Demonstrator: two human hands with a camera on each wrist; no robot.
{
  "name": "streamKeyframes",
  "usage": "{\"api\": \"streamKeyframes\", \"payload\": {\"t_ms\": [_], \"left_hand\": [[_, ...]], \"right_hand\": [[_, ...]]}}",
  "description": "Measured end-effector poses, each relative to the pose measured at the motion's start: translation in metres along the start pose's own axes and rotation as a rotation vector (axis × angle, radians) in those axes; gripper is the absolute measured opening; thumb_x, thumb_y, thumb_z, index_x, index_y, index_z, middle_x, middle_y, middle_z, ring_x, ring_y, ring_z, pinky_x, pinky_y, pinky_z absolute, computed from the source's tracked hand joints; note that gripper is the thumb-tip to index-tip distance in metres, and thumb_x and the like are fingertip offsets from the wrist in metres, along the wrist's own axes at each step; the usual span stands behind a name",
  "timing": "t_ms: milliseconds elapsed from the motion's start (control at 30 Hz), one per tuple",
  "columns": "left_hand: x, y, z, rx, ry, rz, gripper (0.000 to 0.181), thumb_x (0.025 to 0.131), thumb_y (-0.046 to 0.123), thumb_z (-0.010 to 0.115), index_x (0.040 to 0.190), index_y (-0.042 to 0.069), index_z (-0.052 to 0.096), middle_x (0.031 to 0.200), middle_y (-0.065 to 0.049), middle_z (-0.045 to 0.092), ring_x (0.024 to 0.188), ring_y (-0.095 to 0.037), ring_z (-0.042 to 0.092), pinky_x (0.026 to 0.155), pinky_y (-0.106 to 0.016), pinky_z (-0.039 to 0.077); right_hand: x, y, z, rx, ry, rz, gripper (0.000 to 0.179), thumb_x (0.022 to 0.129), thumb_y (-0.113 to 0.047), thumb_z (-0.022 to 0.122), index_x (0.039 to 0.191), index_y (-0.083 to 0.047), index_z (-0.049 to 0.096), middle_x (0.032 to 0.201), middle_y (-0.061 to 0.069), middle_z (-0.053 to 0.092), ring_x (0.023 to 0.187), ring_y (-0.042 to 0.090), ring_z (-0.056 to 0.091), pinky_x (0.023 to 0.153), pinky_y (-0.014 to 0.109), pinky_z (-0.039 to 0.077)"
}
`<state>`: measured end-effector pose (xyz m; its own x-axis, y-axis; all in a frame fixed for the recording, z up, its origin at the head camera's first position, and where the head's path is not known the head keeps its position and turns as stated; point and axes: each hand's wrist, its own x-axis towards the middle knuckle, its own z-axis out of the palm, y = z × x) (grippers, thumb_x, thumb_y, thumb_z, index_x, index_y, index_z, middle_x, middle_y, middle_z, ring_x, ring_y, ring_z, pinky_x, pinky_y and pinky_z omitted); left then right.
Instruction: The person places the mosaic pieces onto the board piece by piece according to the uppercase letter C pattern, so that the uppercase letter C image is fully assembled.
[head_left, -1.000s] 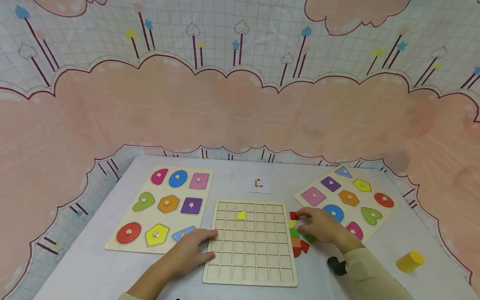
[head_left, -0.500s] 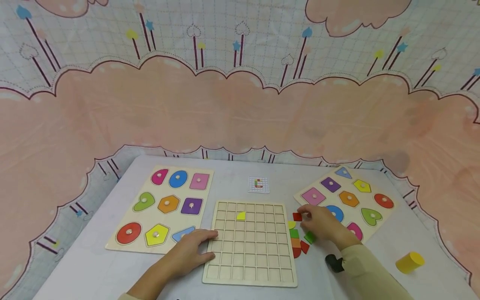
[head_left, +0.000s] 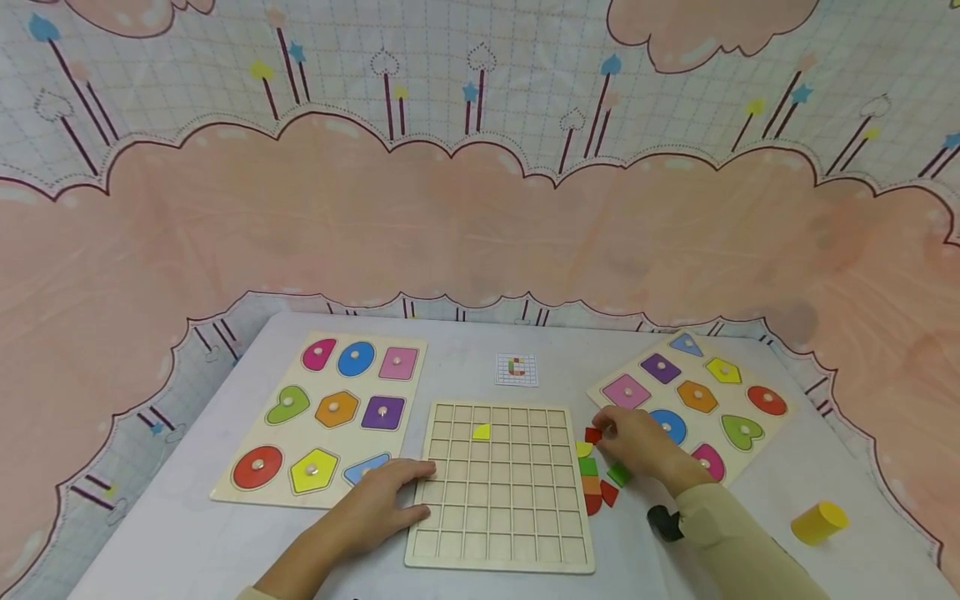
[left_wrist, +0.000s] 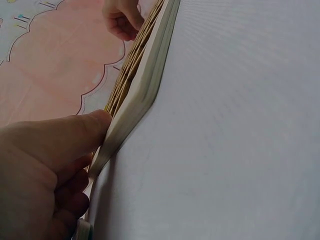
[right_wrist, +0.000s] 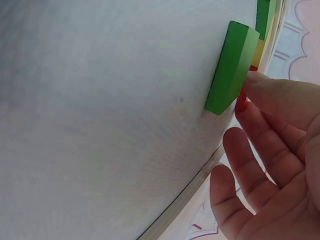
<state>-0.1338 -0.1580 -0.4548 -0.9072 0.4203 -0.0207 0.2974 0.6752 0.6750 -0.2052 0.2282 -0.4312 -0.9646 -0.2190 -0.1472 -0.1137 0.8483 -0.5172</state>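
Note:
A wooden grid board [head_left: 517, 500] lies flat, with a yellow quarter-round block [head_left: 482, 432] in one of its upper cells. My left hand [head_left: 378, 504] rests against the board's left edge, thumb and forefinger touching the rim; in the left wrist view the thumb [left_wrist: 82, 131] presses on the side of the board. Beyond the right edge, my right hand [head_left: 641, 446] pinches a red block [right_wrist: 242, 100] between thumb and forefinger, low over the table. A tilted green block [head_left: 618, 474] lies just below that hand. The fingers partly hide the red block.
Yellow, green, orange and red blocks [head_left: 591, 483] lie along the board's right edge. A pattern card [head_left: 517, 369] lies behind it. Knobbed shape puzzles [head_left: 300, 433] [head_left: 720, 408] flank it left and right. A yellow cylinder [head_left: 820, 523] lies at far right.
My right hand has drawn slightly right and back from the board's edge, and the red block has shifted right with it. The green block beneath is more exposed. My left hand stays put.

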Motion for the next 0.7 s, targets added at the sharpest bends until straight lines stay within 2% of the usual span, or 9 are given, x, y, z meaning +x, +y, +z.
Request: {"api": "streamKeyframes", "payload": {"t_ms": [167,400,567,700], "left_hand": [[0.001,-0.001,0.001,0.008,-0.003,0.003,0.049,0.088,0.019,0.077,0.133,0.007,0.062,0.134,-0.006,0.061,0.130,-0.033,0.050,0.109,-0.056,0.038],[0.002,-0.003,0.001,0.017,-0.004,0.012,0.049,0.088,0.020,0.077,0.133,0.007,0.062,0.134,-0.005,0.061,0.130,-0.032,0.050,0.109,-0.055,0.038],[0.001,-0.002,0.000,0.013,-0.006,0.003,0.050,0.088,0.021,0.078,0.133,0.008,0.062,0.135,-0.005,0.060,0.130,-0.032,0.050,0.109,-0.055,0.038],[0.000,-0.002,0.000,0.013,-0.002,0.019,0.049,0.088,0.021,0.078,0.133,0.007,0.062,0.134,-0.005,0.061,0.130,-0.032,0.051,0.109,-0.056,0.039]], "right_hand": [[0.002,0.000,0.001,0.006,0.000,0.003,0.030,0.090,-0.009,0.074,0.119,-0.004,0.066,0.102,0.003,0.064,0.095,0.021,0.057,0.088,0.043,0.056],[0.003,-0.001,0.001,0.036,0.030,0.012,0.035,0.092,-0.011,0.070,0.125,-0.002,0.064,0.116,0.010,0.065,0.107,0.027,0.058,0.094,0.047,0.054],[0.003,-0.006,0.000,0.058,0.045,-0.003,0.037,0.093,-0.013,0.068,0.128,-0.002,0.064,0.119,0.011,0.065,0.109,0.029,0.059,0.092,0.045,0.055],[0.003,-0.015,0.000,0.068,0.052,-0.023,0.037,0.094,-0.015,0.069,0.128,-0.003,0.064,0.118,0.010,0.065,0.108,0.029,0.060,0.092,0.045,0.056]]}}
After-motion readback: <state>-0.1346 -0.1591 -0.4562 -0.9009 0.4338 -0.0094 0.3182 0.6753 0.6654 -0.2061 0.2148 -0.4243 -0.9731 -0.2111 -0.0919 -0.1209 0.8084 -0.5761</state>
